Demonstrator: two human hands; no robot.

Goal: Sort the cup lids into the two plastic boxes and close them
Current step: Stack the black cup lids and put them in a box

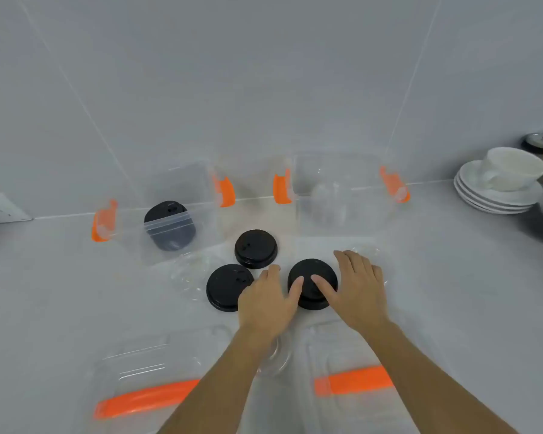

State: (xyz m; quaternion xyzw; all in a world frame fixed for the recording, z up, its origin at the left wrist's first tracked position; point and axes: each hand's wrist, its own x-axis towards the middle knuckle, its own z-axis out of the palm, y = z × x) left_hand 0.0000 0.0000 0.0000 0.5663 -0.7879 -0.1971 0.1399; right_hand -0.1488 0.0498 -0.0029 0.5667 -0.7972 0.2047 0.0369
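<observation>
Resting at lower centre of the frame, a black cup lid (312, 281) lies flat on the counter (60, 308), round, so no long axis to speak of. Both hands bracket it: left hand (268, 300) touching its left edge with a fingertip, right hand (356, 285) with thumb laid on its top. Both are spread, fingers loose, neither closed on anything. Right hand looks slightly better placed; lid sits just left of its palm.

Two more black lids, one (256, 249) just above, one (228, 287) at left, partly under the left hand.

Left box (170, 223), upper left of centre, already holds a black lid (170, 225); likely destination, up and left of the hands. Right box (342, 195) seems to hold clear lids, hard to tell. Clear lids (188, 274) faint on the counter. Box covers with orange strips (145, 396) along the bottom, off.
</observation>
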